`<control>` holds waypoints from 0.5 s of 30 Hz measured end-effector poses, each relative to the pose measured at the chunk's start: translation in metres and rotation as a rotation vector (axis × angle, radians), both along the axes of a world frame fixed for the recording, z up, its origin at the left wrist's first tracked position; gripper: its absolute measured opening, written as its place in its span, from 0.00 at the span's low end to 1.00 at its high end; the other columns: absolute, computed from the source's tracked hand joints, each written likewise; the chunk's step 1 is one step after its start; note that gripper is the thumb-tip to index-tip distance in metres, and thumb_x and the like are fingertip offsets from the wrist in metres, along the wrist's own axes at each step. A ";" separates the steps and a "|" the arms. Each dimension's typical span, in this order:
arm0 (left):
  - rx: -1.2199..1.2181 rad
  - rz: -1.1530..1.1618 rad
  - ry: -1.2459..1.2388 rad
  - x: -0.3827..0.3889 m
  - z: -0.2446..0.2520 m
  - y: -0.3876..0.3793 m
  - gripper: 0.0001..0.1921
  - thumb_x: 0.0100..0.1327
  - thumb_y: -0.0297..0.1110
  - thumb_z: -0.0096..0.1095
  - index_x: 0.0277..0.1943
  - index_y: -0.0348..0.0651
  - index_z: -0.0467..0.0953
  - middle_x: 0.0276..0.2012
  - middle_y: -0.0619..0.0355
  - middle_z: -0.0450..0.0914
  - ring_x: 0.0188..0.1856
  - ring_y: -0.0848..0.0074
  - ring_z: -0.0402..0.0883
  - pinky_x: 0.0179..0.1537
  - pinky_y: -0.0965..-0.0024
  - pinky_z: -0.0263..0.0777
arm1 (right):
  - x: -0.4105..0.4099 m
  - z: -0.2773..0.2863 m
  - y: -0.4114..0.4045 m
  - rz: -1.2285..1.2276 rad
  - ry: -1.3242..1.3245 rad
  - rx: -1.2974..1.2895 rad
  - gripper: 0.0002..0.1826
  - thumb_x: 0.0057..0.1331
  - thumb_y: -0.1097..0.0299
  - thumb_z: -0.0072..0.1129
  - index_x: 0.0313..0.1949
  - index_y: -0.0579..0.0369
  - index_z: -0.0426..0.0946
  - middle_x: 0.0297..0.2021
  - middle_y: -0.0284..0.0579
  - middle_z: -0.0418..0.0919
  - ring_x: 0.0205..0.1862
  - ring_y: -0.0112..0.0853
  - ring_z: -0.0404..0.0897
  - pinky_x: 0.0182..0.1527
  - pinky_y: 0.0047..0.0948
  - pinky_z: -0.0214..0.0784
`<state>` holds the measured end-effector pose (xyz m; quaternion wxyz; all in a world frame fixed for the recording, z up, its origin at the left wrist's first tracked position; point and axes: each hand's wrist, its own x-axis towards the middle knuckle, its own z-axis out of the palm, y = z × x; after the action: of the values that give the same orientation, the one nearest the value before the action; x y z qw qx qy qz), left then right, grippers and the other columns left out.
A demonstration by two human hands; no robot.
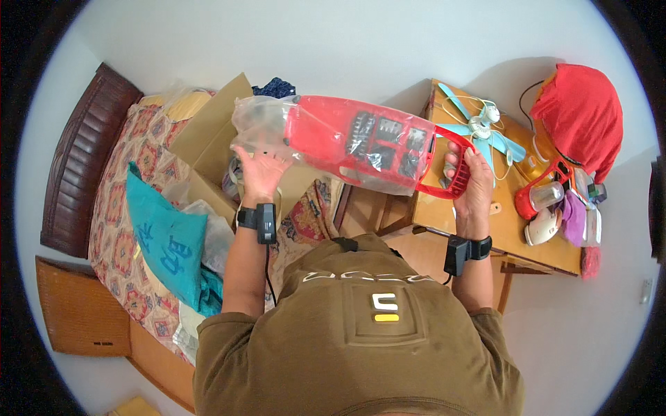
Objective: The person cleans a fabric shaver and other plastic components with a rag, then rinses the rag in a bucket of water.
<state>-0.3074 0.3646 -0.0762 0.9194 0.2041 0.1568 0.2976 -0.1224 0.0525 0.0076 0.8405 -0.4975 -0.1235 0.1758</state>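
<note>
A red plastic case (322, 125) with a handle is stretched out before me, mostly wrapped in a clear plastic bag (260, 117). Several dark and silvery parts show inside it. My right hand (476, 174) grips the ribbed red handle at the case's right end. My left hand (263, 169) is spread, palm up, just below the bag's loose left end; whether it touches the plastic I cannot tell. Behind my left hand, an open cardboard box (213, 130) stands on the bed.
Patterned bedding (112, 218) bears a teal bag (169, 234) with writing. On the wooden table (437, 210) at right are a blue-bladed fan (481, 127), a red lantern (528, 203), a purple cloth (572, 216) and something under red cloth (583, 117). A dark headboard (86, 166) stands at left.
</note>
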 end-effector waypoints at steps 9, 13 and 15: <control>0.049 -0.354 -0.161 0.050 0.008 -0.079 0.45 0.50 0.64 0.52 0.62 0.40 0.51 0.59 0.51 0.60 0.61 0.62 0.58 0.61 0.55 0.49 | -0.008 -0.006 0.001 -0.039 0.005 0.035 0.12 0.63 0.68 0.49 0.45 0.59 0.68 0.37 0.45 0.78 0.33 0.24 0.77 0.28 0.18 0.70; 0.014 -0.427 -0.182 0.069 0.021 -0.103 0.29 0.56 0.47 0.59 0.56 0.42 0.61 0.53 0.56 0.68 0.56 0.68 0.65 0.58 0.59 0.57 | -0.012 -0.013 0.008 -0.100 0.011 0.065 0.13 0.63 0.67 0.49 0.45 0.58 0.68 0.37 0.43 0.78 0.32 0.23 0.76 0.28 0.17 0.69; -0.009 -0.429 -0.205 0.079 0.023 -0.108 0.24 0.57 0.43 0.59 0.54 0.44 0.64 0.51 0.58 0.70 0.54 0.72 0.67 0.57 0.62 0.59 | -0.013 -0.014 0.011 -0.130 0.019 0.051 0.13 0.63 0.67 0.49 0.45 0.58 0.68 0.37 0.42 0.78 0.32 0.22 0.76 0.28 0.16 0.69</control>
<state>-0.2283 0.2567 -0.0532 0.9735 0.1976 0.0171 0.1138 -0.1359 0.0634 -0.0066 0.8635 -0.4813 -0.0875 0.1226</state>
